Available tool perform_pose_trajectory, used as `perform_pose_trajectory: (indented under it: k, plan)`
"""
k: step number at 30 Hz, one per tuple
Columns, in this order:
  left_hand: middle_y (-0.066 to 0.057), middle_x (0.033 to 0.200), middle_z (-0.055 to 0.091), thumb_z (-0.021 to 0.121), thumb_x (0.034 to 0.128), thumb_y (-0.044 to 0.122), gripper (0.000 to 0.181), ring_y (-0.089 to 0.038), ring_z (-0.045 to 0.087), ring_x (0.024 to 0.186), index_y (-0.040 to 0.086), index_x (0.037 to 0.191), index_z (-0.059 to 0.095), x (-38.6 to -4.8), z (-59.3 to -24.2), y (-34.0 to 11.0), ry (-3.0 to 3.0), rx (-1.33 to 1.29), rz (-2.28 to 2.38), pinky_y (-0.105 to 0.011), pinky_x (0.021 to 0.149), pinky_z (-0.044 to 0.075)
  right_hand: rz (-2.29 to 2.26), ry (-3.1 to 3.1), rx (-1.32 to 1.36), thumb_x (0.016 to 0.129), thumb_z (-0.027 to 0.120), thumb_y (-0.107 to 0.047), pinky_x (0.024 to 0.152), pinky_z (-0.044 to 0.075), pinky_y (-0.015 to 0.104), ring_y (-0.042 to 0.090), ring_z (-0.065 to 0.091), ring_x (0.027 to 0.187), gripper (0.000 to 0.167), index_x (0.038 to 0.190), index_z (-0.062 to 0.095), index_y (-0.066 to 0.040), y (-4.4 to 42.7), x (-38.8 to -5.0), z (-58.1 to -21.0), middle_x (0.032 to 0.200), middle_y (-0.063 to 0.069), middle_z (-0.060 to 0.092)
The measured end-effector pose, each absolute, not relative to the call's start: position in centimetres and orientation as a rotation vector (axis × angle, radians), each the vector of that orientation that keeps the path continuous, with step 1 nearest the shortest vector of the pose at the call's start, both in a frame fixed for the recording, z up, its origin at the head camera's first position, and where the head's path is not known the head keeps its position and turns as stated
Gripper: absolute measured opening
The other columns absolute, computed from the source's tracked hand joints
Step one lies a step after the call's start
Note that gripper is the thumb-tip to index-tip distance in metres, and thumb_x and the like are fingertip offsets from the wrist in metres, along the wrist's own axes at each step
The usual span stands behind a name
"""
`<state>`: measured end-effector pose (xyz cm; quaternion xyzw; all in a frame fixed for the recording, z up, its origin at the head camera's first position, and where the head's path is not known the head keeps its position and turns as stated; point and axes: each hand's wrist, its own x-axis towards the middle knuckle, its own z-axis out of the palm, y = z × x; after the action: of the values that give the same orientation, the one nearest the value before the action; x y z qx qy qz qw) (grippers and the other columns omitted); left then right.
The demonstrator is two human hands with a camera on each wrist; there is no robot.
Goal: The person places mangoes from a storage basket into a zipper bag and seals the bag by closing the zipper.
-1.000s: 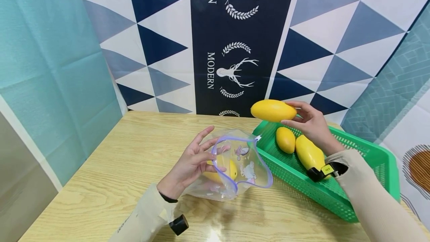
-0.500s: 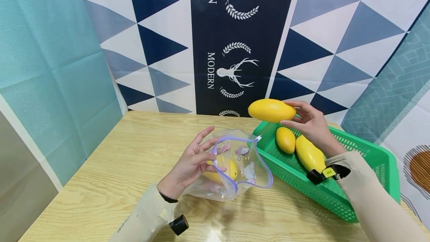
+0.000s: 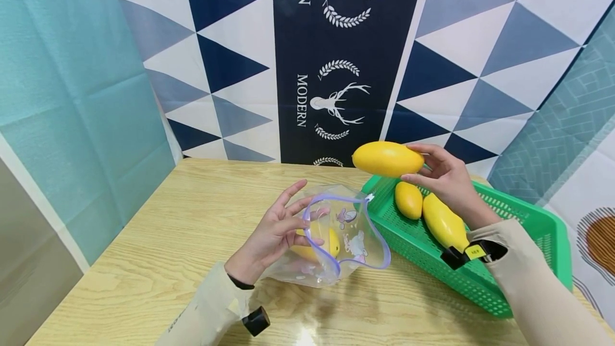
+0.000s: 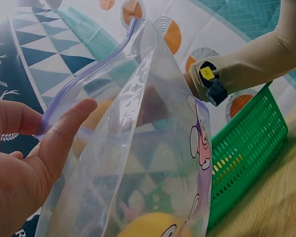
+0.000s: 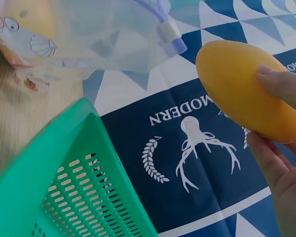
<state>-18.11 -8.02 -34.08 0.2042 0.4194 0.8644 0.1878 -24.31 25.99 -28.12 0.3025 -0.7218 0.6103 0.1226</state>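
Observation:
My right hand (image 3: 444,178) grips a yellow mango (image 3: 388,159) by its right end, thumb on one side and fingers on the other. It holds the fruit above the far left corner of the green basket (image 3: 561,250). The rim of a clear zip bag (image 3: 353,236) with a purple edge passes between the thumb and fingers of my left hand (image 3: 276,231). The bag's mouth gapes towards the right. Another mango (image 3: 331,240) lies inside the bag, partly hidden by the left hand. In the right wrist view, the held mango (image 5: 246,89) is apart from the bag.
Two mangoes, a smaller one (image 3: 408,200) and a longer one (image 3: 443,223), lie in the basket under my right arm. Bag and basket stand close together on the wooden table (image 3: 178,239). A patterned cloth (image 3: 235,95) hangs behind the table's back edge.
The mango in my right hand has shifted slightly left and looks a little larger. My left hand and the bag have stayed in place.

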Motion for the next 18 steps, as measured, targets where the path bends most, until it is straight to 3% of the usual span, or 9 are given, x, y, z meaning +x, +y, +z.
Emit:
perform_pose_trajectory:
  k: [18]
  plan:
    - [-0.019, 0.153, 0.032, 0.041, 0.0897, -0.016, 0.079, -0.026, 0.057, 0.125, 0.017, 0.157, 0.019, -18.1, -34.1, -8.0, 1.186, 0.576, 2.433, -0.042, 0.075, 0.061, 1.844, -2.087, 0.933, 0.083, 0.064, 0.022, 0.090, 0.054, 0.023, 0.014, 0.065, 0.108, 0.054, 0.133, 0.055, 0.004, 25.8, -22.0, -27.8, 0.128, 0.007, 0.058]
